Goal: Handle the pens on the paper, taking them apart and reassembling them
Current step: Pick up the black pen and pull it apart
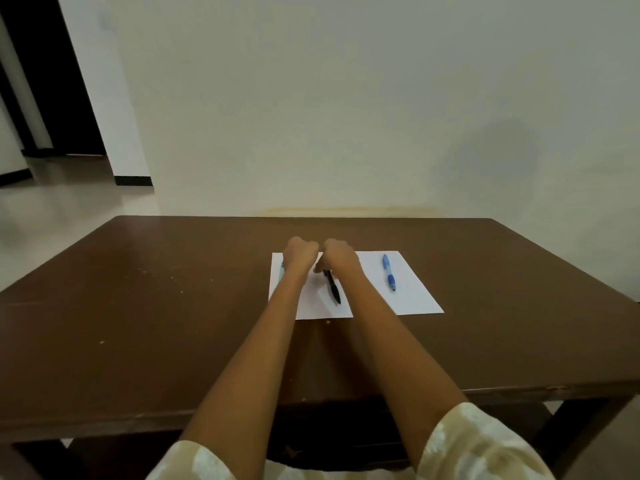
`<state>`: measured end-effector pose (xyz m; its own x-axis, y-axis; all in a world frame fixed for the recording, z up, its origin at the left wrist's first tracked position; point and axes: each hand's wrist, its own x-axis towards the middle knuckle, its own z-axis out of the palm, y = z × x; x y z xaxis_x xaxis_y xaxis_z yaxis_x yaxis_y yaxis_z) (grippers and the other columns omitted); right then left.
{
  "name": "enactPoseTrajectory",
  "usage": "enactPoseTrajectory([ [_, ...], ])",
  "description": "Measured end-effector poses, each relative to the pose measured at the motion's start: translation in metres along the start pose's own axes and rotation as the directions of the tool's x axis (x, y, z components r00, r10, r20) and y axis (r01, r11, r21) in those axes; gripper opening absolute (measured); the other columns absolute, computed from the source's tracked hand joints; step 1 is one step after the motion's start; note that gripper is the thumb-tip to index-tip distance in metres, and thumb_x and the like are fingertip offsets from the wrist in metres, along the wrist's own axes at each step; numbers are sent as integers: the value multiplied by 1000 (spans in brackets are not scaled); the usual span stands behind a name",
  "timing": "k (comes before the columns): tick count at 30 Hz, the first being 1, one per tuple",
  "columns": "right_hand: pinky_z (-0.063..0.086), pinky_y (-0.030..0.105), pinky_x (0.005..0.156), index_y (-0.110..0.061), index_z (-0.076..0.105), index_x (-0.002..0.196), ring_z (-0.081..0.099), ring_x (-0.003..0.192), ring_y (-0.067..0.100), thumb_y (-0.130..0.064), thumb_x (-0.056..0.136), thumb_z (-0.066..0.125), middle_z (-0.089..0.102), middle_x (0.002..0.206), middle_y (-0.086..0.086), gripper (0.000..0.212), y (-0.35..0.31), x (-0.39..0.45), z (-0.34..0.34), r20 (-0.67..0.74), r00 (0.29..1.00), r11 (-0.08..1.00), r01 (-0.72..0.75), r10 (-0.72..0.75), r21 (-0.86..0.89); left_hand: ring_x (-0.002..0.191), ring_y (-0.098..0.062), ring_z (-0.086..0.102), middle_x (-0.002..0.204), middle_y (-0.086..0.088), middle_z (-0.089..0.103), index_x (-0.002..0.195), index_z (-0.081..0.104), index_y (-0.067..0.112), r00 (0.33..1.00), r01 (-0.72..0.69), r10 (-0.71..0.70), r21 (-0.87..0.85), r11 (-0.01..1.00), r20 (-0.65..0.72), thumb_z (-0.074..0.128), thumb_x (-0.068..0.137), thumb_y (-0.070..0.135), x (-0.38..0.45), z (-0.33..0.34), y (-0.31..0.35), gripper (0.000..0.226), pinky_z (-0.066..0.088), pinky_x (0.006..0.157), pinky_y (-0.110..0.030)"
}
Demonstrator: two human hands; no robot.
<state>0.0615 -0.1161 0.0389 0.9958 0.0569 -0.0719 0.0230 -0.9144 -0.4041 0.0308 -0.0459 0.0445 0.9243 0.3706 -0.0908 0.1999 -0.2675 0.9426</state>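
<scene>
Though on paper (pixel 415 296), pen (pixel 333 288) under grip (pixel 341 258)

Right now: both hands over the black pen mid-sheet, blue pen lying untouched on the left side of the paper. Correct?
Not quite. The head view shows the blue pen lying untouched on the right side of the paper, not the left. The rest holds: the left hand and right hand are together over the black pen mid-sheet.
</scene>
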Motion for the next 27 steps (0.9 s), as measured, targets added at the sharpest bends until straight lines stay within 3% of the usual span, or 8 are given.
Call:
enactPoseTrajectory([
  [3, 48, 28, 71, -10, 51, 91, 61, 85, 22, -9, 87, 60, 61, 96, 11, 10, 5, 1, 0, -37, 999, 1000, -10, 10, 14, 86, -31, 57, 121, -30, 56, 117, 52, -13, 1000, 13, -13, 8, 1000, -8, 41, 83, -2, 2, -3, -11, 38, 30, 48, -23],
  [6, 47, 24, 64, -9, 49, 86, 56, 74, 18, -12, 86, 63, 56, 85, 10, 14, 10, 3, -1, -33, 999, 995, -6, 9, 97, 99, -31, 59, 118, -24, 58, 120, 53, -6, 998, 55, -55, -68, 996, -4, 42, 85, -1, 6, -5, -12, 37, 39, 59, -27],
  [10, 54, 28, 67, -8, 50, 69, 61, 67, 20, -9, 79, 66, 57, 69, 8, 18, 13, 10, -5, 27, 999, 950, -32, 24, 312, 85, -28, 57, 107, -21, 59, 123, 50, -4, 994, 91, -86, -83, 992, 65, 45, 85, -2, 10, -3, -7, 38, 42, 68, -30],
  [13, 59, 32, 83, 0, 64, 82, 66, 76, 20, -4, 78, 67, 64, 80, 12, 7, 14, 14, -10, 71, 997, 859, -48, 14, 509, 85, -28, 62, 116, -20, 59, 129, 45, -1, 989, 103, -95, -70, 992, 113, 45, 90, 3, 11, 1, -6, 40, 49, 67, -32],
  [15, 59, 32, 83, 8, 69, 95, 67, 80, 20, -3, 78, 67, 70, 91, 17, 20, 16, 15, -12, 73, 997, 804, -52, 11, 593, 76, -26, 64, 117, -21, 60, 129, 45, -2, 983, 120, -100, -125, 985, 157, 44, 91, 3, 13, 3, -4, 38, 53, 64, -31],
  [18, 59, 29, 75, 11, 69, 100, 69, 83, 22, -1, 82, 64, 71, 102, 22, 22, 17, 9, -17, 64, 997, 731, -16, -39, 682, 92, -35, 66, 114, -22, 62, 118, 54, -6, 978, 151, -100, -293, 944, 183, 49, 90, -2, 15, 3, -2, 29, 58, 73, -40],
  [23, 57, 25, 69, 8, 68, 99, 65, 74, 21, -5, 89, 57, 68, 85, 15, 19, 16, 2, -31, 84, 992, 574, -16, -92, 819, 78, -33, 63, 93, -19, 64, 109, 62, -7, 989, 87, -17, -476, 875, 148, 56, 89, -1, 14, -1, -5, 22, 56, 68, -39],
  [27, 51, 21, 59, 1, 70, 94, 55, 58, 13, -16, 90, 63, 61, 67, 6, 18, 19, 8, -33, -27, 999, 590, 3, 33, 808, 68, -26, 64, 95, -17, 66, 111, 62, -3, 979, 32, 65, -467, 884, 191, 55, 91, 3, 8, 3, -4, 22, 57, 63, -33],
])
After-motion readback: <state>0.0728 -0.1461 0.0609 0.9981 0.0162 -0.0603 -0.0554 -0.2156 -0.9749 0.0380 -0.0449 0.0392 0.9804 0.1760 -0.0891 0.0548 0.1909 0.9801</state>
